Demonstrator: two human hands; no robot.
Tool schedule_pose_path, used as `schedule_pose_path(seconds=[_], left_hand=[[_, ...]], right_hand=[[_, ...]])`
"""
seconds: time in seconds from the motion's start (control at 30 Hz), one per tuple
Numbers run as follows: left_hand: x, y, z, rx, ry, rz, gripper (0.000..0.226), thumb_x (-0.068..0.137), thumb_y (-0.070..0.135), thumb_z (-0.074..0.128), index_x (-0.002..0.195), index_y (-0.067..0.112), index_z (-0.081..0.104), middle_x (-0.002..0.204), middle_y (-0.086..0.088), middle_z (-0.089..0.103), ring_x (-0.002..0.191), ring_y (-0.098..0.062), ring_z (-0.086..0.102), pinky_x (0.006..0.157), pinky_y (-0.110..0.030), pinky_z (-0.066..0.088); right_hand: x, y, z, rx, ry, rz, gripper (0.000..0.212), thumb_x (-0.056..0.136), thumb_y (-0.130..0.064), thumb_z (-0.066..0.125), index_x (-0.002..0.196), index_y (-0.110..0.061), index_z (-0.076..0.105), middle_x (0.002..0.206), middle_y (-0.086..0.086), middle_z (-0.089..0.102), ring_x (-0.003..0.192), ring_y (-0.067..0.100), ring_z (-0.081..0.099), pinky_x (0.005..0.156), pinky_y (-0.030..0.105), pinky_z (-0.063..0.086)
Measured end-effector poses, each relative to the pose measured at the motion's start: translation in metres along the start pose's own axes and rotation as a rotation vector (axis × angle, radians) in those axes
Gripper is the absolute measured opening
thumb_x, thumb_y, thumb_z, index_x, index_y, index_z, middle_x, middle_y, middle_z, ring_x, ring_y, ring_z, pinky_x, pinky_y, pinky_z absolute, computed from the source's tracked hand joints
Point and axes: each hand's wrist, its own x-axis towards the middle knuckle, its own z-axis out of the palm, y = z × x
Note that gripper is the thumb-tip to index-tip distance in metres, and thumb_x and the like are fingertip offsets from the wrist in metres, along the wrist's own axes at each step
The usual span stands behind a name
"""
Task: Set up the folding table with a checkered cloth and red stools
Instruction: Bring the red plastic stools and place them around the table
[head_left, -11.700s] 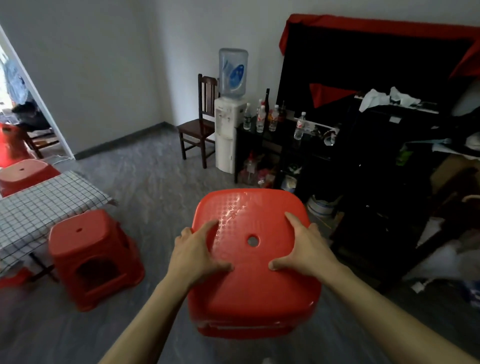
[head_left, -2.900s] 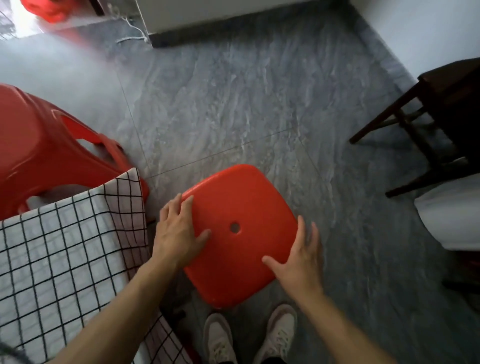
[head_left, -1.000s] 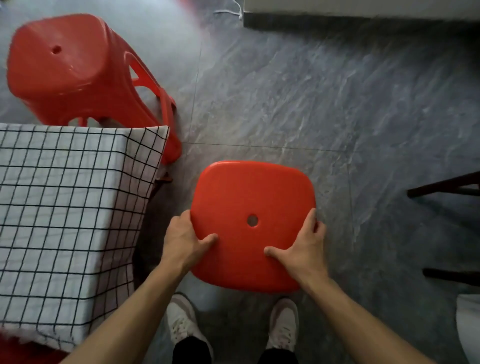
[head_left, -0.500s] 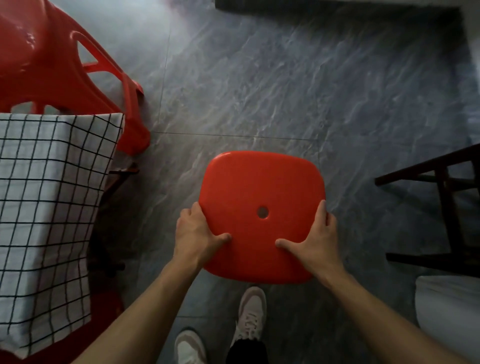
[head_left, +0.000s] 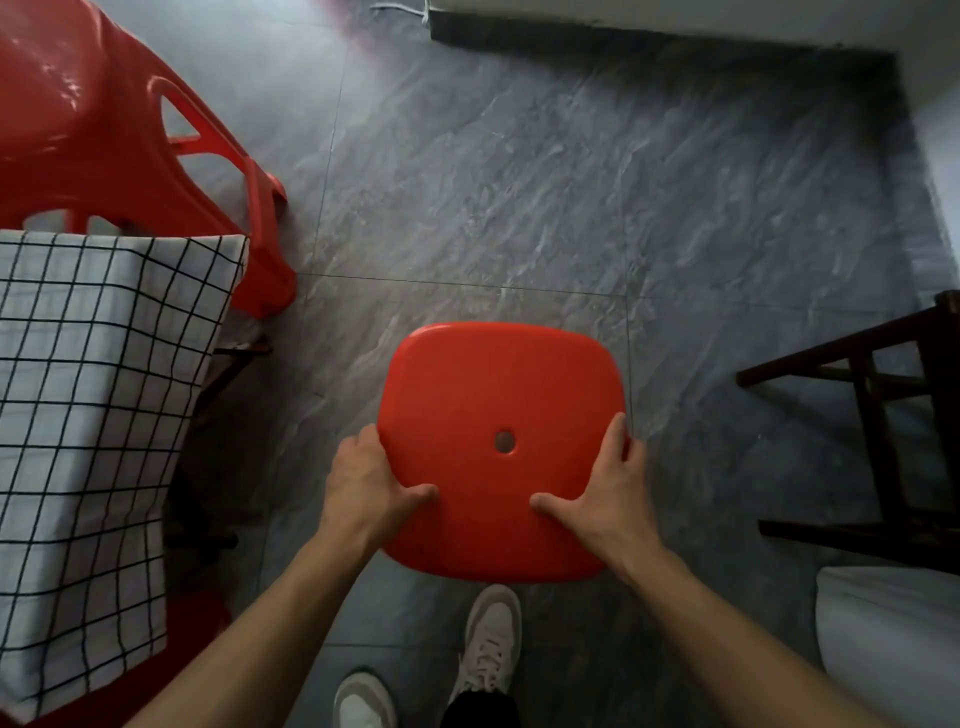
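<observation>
1. At the lower centre of the frame, our left hand grips the left edge of the red stool: the thumb lies on the seat top and the fingers curl over the rim.
2. Our right hand holds the opposite edge the same way, thumb pointing inward across the seat and fingers wrapped down the right side.
3. We see the stool from straight above, so only its rounded square seat with a small round hole near the middle shows; its legs are hidden, and we cannot tell whether it stands on the floor or hangs just over it.
4. Below the seat, at the bottom edge of the frame, our two pale shoes stand on the grey stone-patterned floor.
5. Left of us, the checkered cloth, white with thin black lines, covers the tabletop and drapes over its right edge; it lies near the held stool but apart from it.
6. Behind the cloth, in the upper left of the frame, a second red stool stands on the floor, its foot beside the cloth's corner.
7. At the right edge of the frame we see the dark wooden chair, with something white below it in the lower right corner.
</observation>
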Motion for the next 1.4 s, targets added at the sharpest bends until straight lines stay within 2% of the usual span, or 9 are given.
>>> schedule_pose_path(seconds=[0.1, 0.27, 0.47, 0.57, 0.63, 0.77, 0.9, 1.03, 1.4], left_hand=[[-0.001, 0.008, 0.002, -0.031, 0.005, 0.045, 0.088, 0.058, 0.042, 0.088, 0.131, 0.014, 0.047, 0.119, -0.01, 0.052, 0.11, -0.028, 0.053, 0.094, -0.039, 0.045], [-0.013, 0.01, 0.011, -0.022, 0.022, 0.043, 0.085, 0.06, 0.043, 0.087, 0.128, 0.013, 0.046, 0.12, -0.011, 0.051, 0.111, -0.028, 0.051, 0.093, -0.038, 0.043], [-0.017, 0.007, 0.013, -0.056, 0.009, 0.04, 0.093, 0.061, 0.044, 0.086, 0.135, 0.014, 0.04, 0.125, -0.01, 0.048, 0.115, -0.026, 0.048, 0.097, -0.038, 0.042], [-0.023, 0.005, 0.006, -0.036, -0.009, 0.065, 0.097, 0.065, 0.049, 0.082, 0.142, 0.016, 0.034, 0.131, -0.01, 0.047, 0.12, -0.027, 0.047, 0.102, -0.04, 0.042], [-0.028, 0.002, -0.007, -0.018, 0.013, 0.095, 0.09, 0.072, 0.05, 0.077, 0.143, 0.015, 0.034, 0.134, -0.011, 0.047, 0.123, -0.029, 0.046, 0.104, -0.039, 0.039], [-0.045, 0.0, -0.06, 0.009, 0.038, 0.103, 0.079, 0.082, 0.052, 0.066, 0.144, 0.011, 0.037, 0.141, -0.013, 0.045, 0.128, -0.03, 0.043, 0.108, -0.038, 0.035], [-0.077, 0.013, -0.138, -0.011, 0.072, 0.143, 0.074, 0.084, 0.054, 0.063, 0.143, 0.014, 0.041, 0.142, -0.01, 0.045, 0.129, -0.027, 0.042, 0.108, -0.037, 0.035], [-0.127, 0.032, -0.229, -0.052, 0.108, 0.212, 0.073, 0.084, 0.056, 0.062, 0.141, 0.013, 0.046, 0.142, -0.009, 0.047, 0.13, -0.025, 0.044, 0.109, -0.038, 0.036], [-0.261, 0.028, -0.413, -0.049, 0.24, 0.412, 0.068, 0.084, 0.054, 0.064, 0.138, 0.016, 0.048, 0.14, -0.009, 0.049, 0.13, -0.028, 0.044, 0.109, -0.043, 0.037]], right_hand=[[-0.004, 0.008, -0.001, 0.009, 0.012, 0.052, 0.141, 0.061, -0.05, 0.088, 0.154, -0.017, -0.013, 0.152, 0.015, 0.016, 0.135, 0.033, 0.036, 0.109, 0.044, 0.036], [0.001, 0.018, -0.008, -0.004, 0.008, 0.037, 0.141, 0.06, -0.048, 0.089, 0.155, -0.018, -0.012, 0.152, 0.014, 0.017, 0.138, 0.033, 0.031, 0.112, 0.045, 0.033], [0.0, 0.017, -0.007, 0.006, 0.011, 0.042, 0.139, 0.062, -0.044, 0.089, 0.154, -0.019, -0.013, 0.155, 0.012, 0.014, 0.141, 0.032, 0.028, 0.113, 0.046, 0.031], [-0.003, 0.009, -0.011, -0.046, 0.037, 0.024, 0.128, 0.068, -0.044, 0.085, 0.155, -0.017, -0.005, 0.154, 0.015, 0.015, 0.139, 0.034, 0.031, 0.114, 0.046, 0.034], [-0.008, 0.0, -0.018, -0.047, 0.061, -0.011, 0.116, 0.073, -0.041, 0.081, 0.155, -0.015, 0.004, 0.153, 0.018, 0.018, 0.138, 0.035, 0.033, 0.114, 0.045, 0.033], [-0.034, -0.033, -0.054, -0.051, 0.058, -0.12, 0.096, 0.08, -0.035, 0.075, 0.153, -0.008, 0.019, 0.152, 0.021, 0.027, 0.141, 0.032, 0.029, 0.118, 0.036, 0.024], [-0.083, -0.085, -0.109, -0.052, 0.057, -0.209, 0.087, 0.084, -0.036, 0.072, 0.152, -0.009, 0.025, 0.15, 0.017, 0.032, 0.139, 0.028, 0.034, 0.117, 0.036, 0.028], [-0.154, -0.138, -0.17, -0.095, 0.098, -0.303, 0.076, 0.085, -0.033, 0.071, 0.147, -0.006, 0.035, 0.14, 0.016, 0.045, 0.13, 0.027, 0.042, 0.11, 0.029, 0.029], [-0.327, -0.26, -0.264, -0.078, 0.316, -0.448, 0.073, 0.083, -0.033, 0.074, 0.143, -0.006, 0.043, 0.14, 0.019, 0.05, 0.129, 0.033, 0.047, 0.108, 0.036, 0.035]])
